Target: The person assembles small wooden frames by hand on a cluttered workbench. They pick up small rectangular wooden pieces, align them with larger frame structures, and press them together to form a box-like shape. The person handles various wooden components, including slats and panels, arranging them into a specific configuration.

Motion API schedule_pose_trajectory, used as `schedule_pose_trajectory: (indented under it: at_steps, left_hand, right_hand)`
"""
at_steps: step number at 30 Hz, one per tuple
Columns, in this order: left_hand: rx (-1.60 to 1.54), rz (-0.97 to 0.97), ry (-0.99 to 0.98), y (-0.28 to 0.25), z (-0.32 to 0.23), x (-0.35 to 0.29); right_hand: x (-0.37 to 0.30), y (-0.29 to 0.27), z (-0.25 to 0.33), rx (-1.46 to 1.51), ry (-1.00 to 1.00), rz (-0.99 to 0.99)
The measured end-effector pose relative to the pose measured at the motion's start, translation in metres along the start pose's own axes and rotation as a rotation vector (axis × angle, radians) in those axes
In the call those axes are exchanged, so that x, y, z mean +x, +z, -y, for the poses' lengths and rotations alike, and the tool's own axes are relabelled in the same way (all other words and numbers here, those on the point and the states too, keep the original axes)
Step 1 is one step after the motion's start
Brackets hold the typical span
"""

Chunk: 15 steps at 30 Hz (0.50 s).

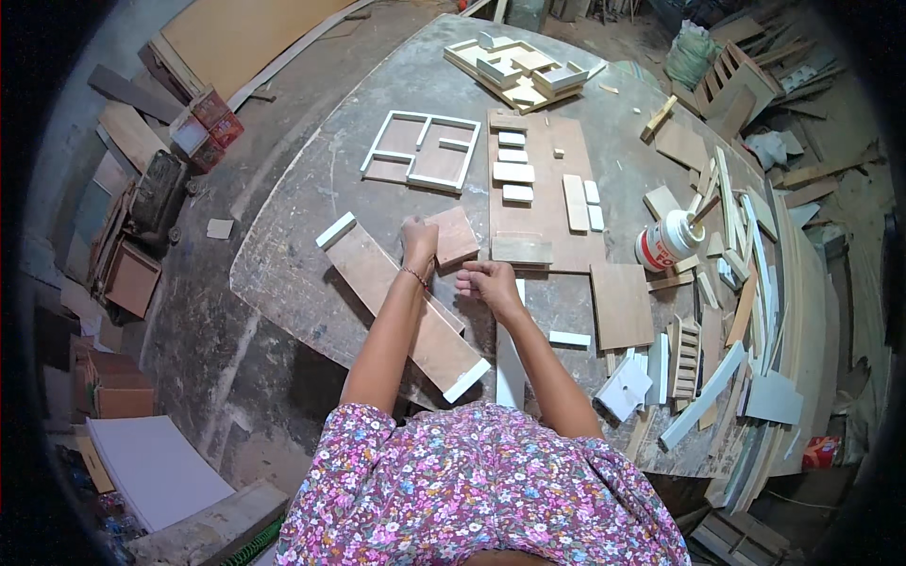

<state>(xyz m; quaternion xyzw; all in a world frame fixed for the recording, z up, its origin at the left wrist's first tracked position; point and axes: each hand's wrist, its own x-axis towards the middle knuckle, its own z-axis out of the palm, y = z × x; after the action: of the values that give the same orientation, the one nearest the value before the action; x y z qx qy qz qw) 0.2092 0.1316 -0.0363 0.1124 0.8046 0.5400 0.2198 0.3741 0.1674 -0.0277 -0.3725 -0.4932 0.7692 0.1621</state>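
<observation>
My left hand [418, 241] is closed at the left edge of a small square plywood piece [455, 237], its fingers pressed to that side. My right hand [489, 285] hovers just right of and nearer than the piece, fingers loosely bent and apart, with nothing visible in them. Under my left forearm lies a long plywood board [366, 275] with a white strip at each end; the forearm hides part of it. A stacked wood block [521, 249] lies beyond my right hand. A long white strip [510, 363] runs beneath my right wrist toward me.
A white-edged divided frame [470, 158] and a plywood panel [540, 141] bearing small white-topped blocks lie farther off. At the back sits a wooden compartment model [514, 74]. Rightward stand a white-and-red glue tub [661, 243], a plywood square [621, 307] and piled offcuts [703, 396].
</observation>
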Motion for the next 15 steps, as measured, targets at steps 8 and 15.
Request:
schedule_pose_trajectory:
  at_steps: [8, 15]
  left_hand:
    - [-0.208, 0.132, -0.198, -0.004, 0.001, -0.001]
    - [-0.51, 0.123, -0.309, 0.021, 0.068, 0.046]
  right_hand:
    - [0.008, 0.006, 0.019, -0.727, -0.359, -0.171]
    - [0.031, 0.035, 0.011, -1.281, -0.637, -0.044]
